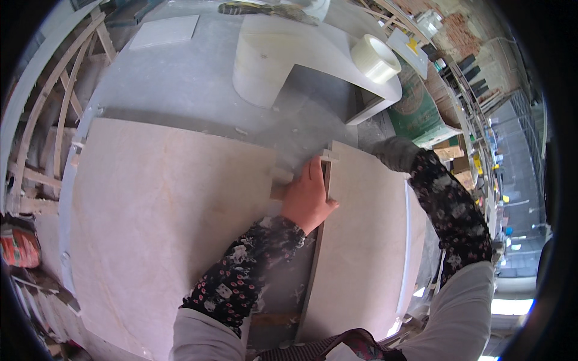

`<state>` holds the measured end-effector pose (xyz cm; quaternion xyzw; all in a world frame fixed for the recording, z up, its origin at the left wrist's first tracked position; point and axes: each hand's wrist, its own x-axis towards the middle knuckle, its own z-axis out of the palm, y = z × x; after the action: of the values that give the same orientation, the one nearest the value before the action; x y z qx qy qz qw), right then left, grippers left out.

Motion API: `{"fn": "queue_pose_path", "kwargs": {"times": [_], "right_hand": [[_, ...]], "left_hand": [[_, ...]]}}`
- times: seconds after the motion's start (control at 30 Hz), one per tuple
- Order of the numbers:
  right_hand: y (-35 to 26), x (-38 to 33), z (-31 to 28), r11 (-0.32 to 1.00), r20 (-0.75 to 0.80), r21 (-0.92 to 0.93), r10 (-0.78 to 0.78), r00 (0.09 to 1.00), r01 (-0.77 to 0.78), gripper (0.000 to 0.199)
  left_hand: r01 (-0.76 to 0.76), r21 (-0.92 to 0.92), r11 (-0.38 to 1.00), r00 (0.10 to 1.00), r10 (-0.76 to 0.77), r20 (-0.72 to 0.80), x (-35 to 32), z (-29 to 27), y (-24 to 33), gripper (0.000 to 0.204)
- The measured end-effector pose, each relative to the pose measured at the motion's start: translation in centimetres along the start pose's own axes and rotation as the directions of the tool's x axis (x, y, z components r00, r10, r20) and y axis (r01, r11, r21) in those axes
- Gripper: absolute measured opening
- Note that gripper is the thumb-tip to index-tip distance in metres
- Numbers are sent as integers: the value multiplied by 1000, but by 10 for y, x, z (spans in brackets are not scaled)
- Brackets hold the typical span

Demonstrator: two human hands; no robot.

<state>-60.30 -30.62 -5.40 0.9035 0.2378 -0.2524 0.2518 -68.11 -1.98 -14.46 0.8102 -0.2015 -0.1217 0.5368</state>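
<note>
My bare left hand is at the inner edge of a narrow beige stone-look panel. Its thumb lies on the panel's face and its fingers run along the edge, closed on it. Just beyond the fingertips, a small pale block sits at the panel's far corner. Another small block shows beside the hand, by the edge of a wide beige panel. My right hand, in a dark grey glove, is at the narrow panel's far right corner; blur hides its fingers. A gap separates the panels.
Farther back on the grey worktable stands a pale, rounded-corner panel with a cutout, with a roll of tape on it. A white tile lies at far left. A green box and wooden frames flank the table.
</note>
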Motion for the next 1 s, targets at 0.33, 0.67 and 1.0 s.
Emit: {"fn": "queue_pose_path", "kwargs": {"times": [0.33, 0.67, 1.0], "right_hand": [[-21, 40, -14, 875, -403, 463, 67, 913, 140, 26], [-26, 64, -39, 912, -80, 409, 13, 997, 21, 29], [21, 13, 20, 929, -76, 369, -8, 997, 36, 20]], "left_hand": [[40, 69, 997, 999, -41, 9, 4, -1, 3, 102], [20, 90, 996, 1000, -19, -12, 3, -3, 2, 103], [-47, 22, 999, 999, 48, -11, 2, -5, -4, 106]]}}
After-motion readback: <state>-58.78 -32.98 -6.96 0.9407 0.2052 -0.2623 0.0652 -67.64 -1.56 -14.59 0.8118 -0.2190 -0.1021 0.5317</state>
